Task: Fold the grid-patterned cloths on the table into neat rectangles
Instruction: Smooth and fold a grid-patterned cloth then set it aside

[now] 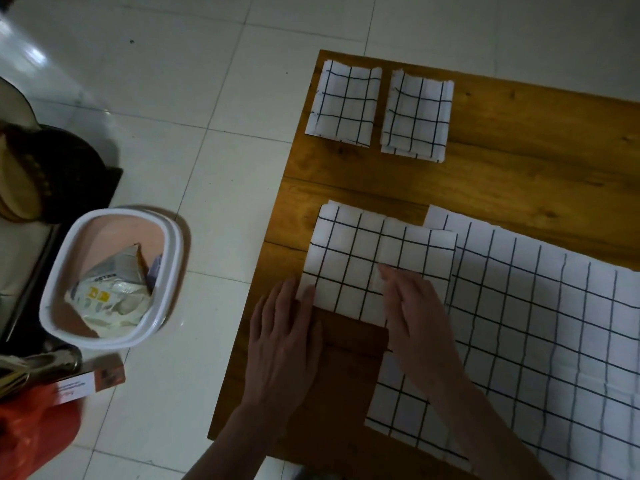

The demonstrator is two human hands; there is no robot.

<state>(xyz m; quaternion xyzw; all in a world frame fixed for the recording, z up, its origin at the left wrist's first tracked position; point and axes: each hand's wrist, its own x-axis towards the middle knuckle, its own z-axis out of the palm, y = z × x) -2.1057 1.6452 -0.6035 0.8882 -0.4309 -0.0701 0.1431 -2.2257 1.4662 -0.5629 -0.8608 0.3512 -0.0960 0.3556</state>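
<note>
On the wooden desk (502, 174), left hand (282, 337) and right hand (412, 313) flat with fingers straight, pressing a half-folded grid cloth (377, 261), unfolded grid cloth (540, 334) just right, two folded rectangles (346, 103) at far edge, bin (107, 275) on floor.

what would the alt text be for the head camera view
A person's left hand and right hand press flat on a half-folded grid cloth on a wooden table. Two folded cloths lie at the far edge, an unfolded cloth at right, a waste bin on the floor.
</note>
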